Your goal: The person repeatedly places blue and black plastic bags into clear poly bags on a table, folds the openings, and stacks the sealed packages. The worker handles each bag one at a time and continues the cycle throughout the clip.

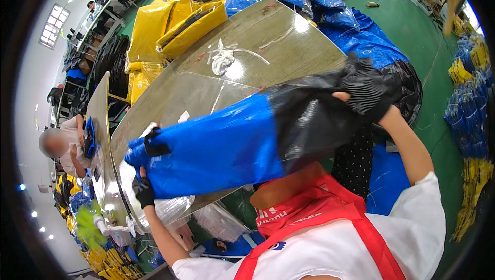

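Observation:
A long blue and black plastic-like bag [221, 143] is stretched out above the table, tilted up toward the right. My left hand [143, 190], in a dark fingerless glove, grips the blue end at its lower corner. Near that end a black strap piece [156, 143] lies against the bag. At the other end, my right hand [367, 92] wears a dark ribbed glove and is closed on the gathered black part. The fingers behind the bag are partly hidden.
Beneath the bag is a glossy table [247, 35] with a crumpled white cloth [223, 62]. Yellow bags [154, 30] and blue bags [356, 35] are piled beyond it. Another person [69, 146] works at the left. Bundled bags [466, 120] hang at the right.

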`<state>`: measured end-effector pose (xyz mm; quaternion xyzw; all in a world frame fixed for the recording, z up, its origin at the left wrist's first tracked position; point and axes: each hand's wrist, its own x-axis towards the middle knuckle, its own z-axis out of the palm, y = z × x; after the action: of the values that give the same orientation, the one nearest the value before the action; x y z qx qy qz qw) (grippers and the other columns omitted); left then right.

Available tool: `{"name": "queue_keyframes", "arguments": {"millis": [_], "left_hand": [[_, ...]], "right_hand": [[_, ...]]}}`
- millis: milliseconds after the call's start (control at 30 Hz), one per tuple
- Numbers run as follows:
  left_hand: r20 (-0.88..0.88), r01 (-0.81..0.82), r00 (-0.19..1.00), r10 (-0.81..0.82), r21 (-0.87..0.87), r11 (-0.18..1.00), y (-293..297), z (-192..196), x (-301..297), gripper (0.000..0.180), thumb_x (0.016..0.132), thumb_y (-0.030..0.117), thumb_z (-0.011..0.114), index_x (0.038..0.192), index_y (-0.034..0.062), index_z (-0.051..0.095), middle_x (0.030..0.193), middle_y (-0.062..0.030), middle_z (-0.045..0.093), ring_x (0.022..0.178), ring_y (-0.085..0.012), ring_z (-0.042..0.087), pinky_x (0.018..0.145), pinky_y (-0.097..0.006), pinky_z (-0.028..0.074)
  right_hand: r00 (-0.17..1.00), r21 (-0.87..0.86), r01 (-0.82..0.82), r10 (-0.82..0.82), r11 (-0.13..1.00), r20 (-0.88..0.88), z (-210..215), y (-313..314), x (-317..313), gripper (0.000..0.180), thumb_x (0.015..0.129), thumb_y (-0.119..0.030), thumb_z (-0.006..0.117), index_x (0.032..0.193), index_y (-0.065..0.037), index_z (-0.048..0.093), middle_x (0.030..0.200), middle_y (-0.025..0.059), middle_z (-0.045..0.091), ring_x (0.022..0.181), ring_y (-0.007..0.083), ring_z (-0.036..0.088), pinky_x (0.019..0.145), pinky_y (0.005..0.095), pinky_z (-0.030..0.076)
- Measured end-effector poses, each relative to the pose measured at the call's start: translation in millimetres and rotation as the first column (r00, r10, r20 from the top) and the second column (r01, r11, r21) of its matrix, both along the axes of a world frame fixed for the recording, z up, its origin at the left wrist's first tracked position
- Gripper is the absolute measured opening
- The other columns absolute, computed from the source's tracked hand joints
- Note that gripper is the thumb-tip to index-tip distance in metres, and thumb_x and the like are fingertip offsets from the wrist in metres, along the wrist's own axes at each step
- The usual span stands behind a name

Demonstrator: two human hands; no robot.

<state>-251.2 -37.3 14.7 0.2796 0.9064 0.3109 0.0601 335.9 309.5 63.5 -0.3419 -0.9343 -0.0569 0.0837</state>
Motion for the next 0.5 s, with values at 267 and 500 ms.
{"name": "queue_keyframes", "arguments": {"millis": [267,500], "left_hand": [[-0.635,-0.418,0.772,-0.008,-0.517,0.747,31.2,-42.4,27.9,0.072,0.086,0.054,0.048,0.133,0.0004,0.041,0.120,-0.0269,0.054,0.112,-0.0382,0.053,0.095,-0.043,0.041],[-0.238,0.756,0.341,-0.909,-0.505,0.416,188.5,-24.2,282.1,0.092,0.071,0.065,0.058,0.141,0.0118,0.033,0.147,-0.0202,0.027,0.138,-0.0391,0.016,0.108,-0.060,0.000]], "right_hand": [[0.949,-0.322,0.298,-0.244,0.898,0.199,-69.7,29.5,-36.2,0.048,0.084,-0.054,0.049,0.081,-0.012,0.072,0.097,0.0167,0.064,0.087,0.0324,0.060,0.080,0.0431,0.045],[0.965,-0.555,0.206,-0.073,0.806,0.253,-25.0,64.6,-36.7,0.067,0.083,-0.062,0.042,0.092,-0.002,0.068,0.092,0.0214,0.065,0.082,0.0343,0.063,0.078,0.0402,0.048]]}}
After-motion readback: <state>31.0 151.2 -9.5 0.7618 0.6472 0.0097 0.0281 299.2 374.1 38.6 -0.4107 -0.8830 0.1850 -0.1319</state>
